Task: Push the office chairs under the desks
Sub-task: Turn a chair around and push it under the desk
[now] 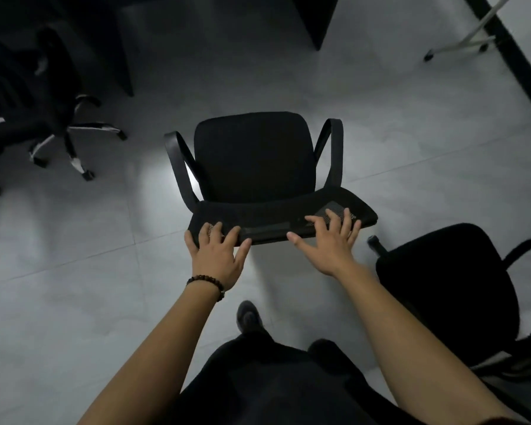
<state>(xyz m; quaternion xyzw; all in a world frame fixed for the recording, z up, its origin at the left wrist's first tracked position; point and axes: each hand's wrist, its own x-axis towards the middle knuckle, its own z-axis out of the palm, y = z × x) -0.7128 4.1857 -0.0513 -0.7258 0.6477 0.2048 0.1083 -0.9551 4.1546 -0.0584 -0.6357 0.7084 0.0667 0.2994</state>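
While we stand behind the black chair (253,161), both our hands rest on the top edge of its back. Our left hand (216,256) has its fingers curled over the left end of that edge, with the thumb hanging below it. Our right hand (330,240) lies flatter on the right end, fingers spread wide on the mesh and not pinching anything. Both hands are about the same way from the chair, so neither one is nearer.

The chair sits right in front of our hands, with its seat and two arm rests pointing away from us. Its back runs from left to right under our hands. Past the seat, farther from us, is a dark gap under a counter (227,13), with dark panels on each side. We cannot tell how far the gap goes in, because it is so dark there.

We think the push has to go straight ahead, away from our body, so the seat rolls into that gap. If one hand pushes harder, the chair may turn and bump a panel.

Another chair (448,289) stands just to the right of our right hand. A third chair (28,96) is far off to the left of our left hand. Both look like they still need pushing in.
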